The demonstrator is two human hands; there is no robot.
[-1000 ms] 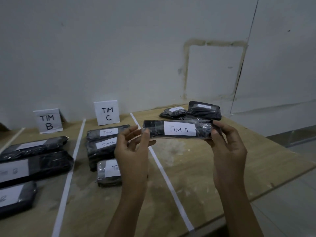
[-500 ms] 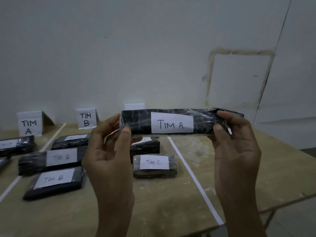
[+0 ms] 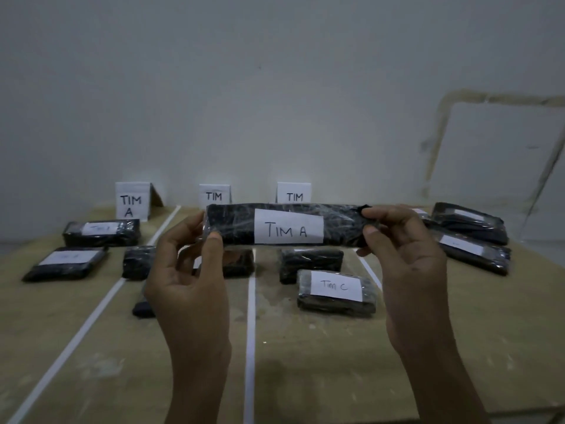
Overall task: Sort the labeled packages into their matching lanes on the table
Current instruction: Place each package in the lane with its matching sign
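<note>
The folded white paper sign lettered TIM A [image 3: 132, 201] is standing at the far-left rear of the wooden table [image 3: 305, 362]. The left hand [image 3: 189, 280] is pinching the left end, and the right hand [image 3: 406, 267] the right end, of the long black film-wrapped package labelled TIM A [image 3: 289, 229], which is hanging level above the middle lanes, long axis running left to right. Its matching lane is lying left of the grip, beyond the white tape line [image 3: 91, 313], so the left hand is judged nearer.
</note>
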